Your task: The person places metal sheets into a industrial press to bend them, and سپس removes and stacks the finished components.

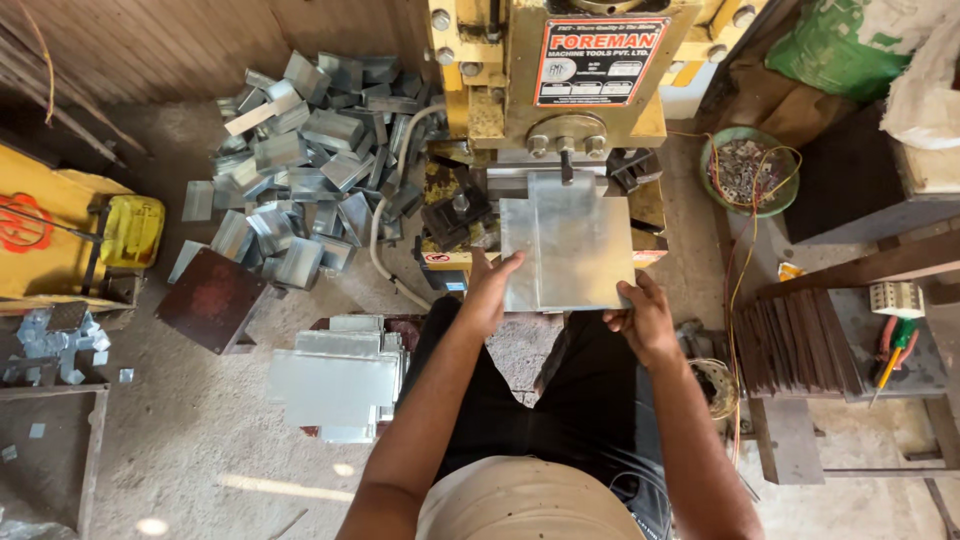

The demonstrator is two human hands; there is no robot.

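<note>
Hands both grip the metal sheet [568,240]: left hand [490,290], right hand [640,315]. Keep it square under the press [560,90], fingers clear.

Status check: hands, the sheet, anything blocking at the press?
Left hand and right hand grip metal sheet by its near edge. Sheet lies flat at yellow press. Nothing seen blocking it.

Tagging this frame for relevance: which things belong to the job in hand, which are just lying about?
In the job: left hand, right hand, metal sheet, yellow press machine, stack of flat sheets, heap of bent pieces.

Lying about: green bowl of scraps, yellow canister, screwdrivers.
</note>
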